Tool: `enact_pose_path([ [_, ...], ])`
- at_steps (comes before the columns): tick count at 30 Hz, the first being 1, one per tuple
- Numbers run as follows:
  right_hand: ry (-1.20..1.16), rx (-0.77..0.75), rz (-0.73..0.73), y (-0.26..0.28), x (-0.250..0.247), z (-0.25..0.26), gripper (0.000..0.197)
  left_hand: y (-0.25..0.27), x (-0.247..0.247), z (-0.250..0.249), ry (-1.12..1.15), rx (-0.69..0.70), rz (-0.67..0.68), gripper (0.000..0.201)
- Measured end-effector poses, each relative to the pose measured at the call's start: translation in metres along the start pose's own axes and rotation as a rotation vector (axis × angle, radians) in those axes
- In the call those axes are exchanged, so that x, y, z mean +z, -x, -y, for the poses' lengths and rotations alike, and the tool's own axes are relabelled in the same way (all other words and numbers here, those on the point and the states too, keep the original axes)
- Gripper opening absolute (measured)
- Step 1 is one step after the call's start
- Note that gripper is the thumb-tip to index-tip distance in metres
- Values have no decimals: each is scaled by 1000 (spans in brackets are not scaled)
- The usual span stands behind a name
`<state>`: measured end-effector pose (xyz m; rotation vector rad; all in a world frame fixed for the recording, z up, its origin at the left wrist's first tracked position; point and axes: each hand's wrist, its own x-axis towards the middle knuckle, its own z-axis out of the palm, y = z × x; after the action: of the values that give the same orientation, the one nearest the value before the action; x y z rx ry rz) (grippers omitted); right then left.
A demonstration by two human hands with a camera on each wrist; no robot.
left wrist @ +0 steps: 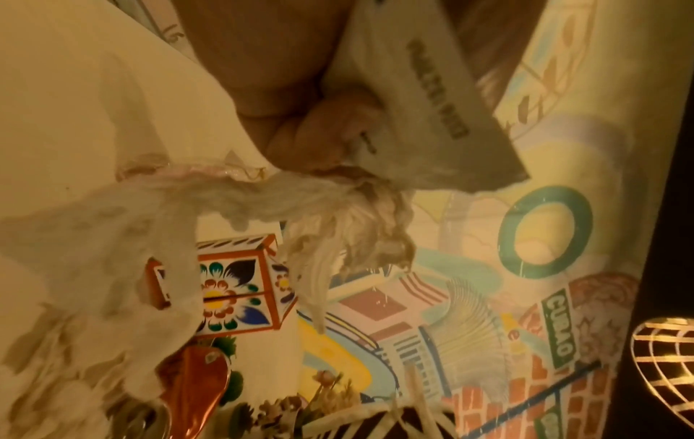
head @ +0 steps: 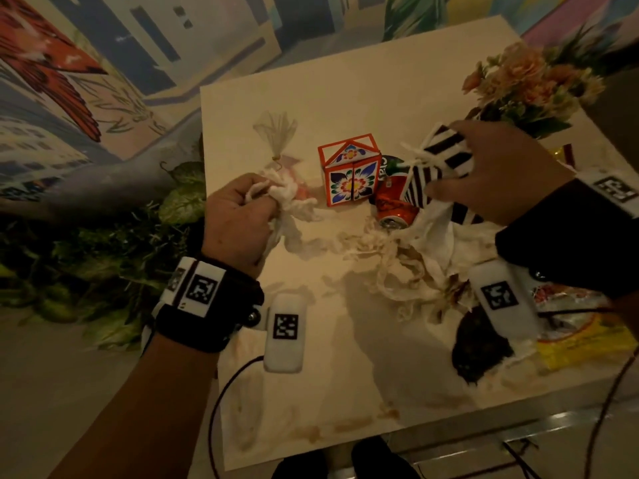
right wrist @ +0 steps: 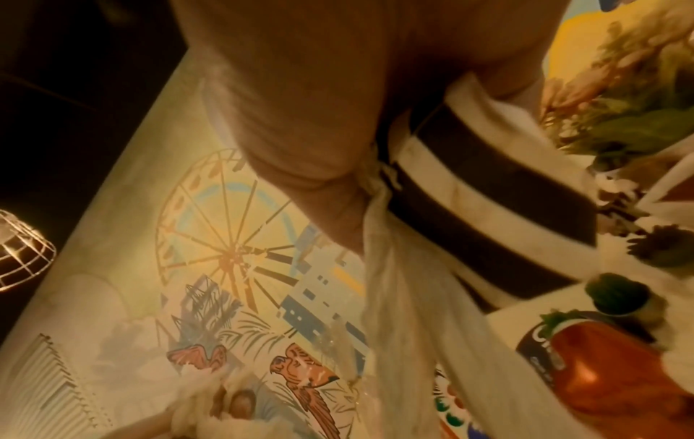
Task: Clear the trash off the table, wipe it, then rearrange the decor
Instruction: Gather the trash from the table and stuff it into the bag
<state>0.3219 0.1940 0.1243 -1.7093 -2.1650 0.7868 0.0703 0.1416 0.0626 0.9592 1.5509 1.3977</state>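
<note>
My left hand (head: 254, 202) grips a wad of crumpled white tissue (head: 287, 197) at the table's left side; the left wrist view shows its fingers (left wrist: 319, 133) also clamping a flat printed paper packet (left wrist: 432, 98). My right hand (head: 460, 164) holds a black-and-white striped box (head: 446, 150) with white ribbon and a limp white tissue (right wrist: 413, 297) above a crushed orange soda can (head: 394, 205). An orange floral decor box (head: 349, 171) stands upright between the hands. More torn, stained tissue (head: 397, 267) lies mid-table.
A tied clear plastic bag (head: 276, 140) lies behind my left hand. A flower bunch (head: 525, 81) stands at the back right. A dark lump (head: 480, 350) and a yellow wrapper (head: 584, 344) lie front right. Brown stains (head: 345, 426) mark the cream table (head: 345, 63) near its front edge.
</note>
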Motion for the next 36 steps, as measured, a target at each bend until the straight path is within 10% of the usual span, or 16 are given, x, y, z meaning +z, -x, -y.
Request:
enact_pose_path([
  [10, 35, -88, -2, -22, 43, 72, 37, -8, -74, 1, 48, -173, -37, 18],
  [22, -42, -124, 167, -46, 206, 232, 24, -48, -270, 51, -283, 2, -53, 12],
  [36, -3, 220, 520, -91, 479, 253, 19, -82, -386, 274, -654, -472, -95, 20],
])
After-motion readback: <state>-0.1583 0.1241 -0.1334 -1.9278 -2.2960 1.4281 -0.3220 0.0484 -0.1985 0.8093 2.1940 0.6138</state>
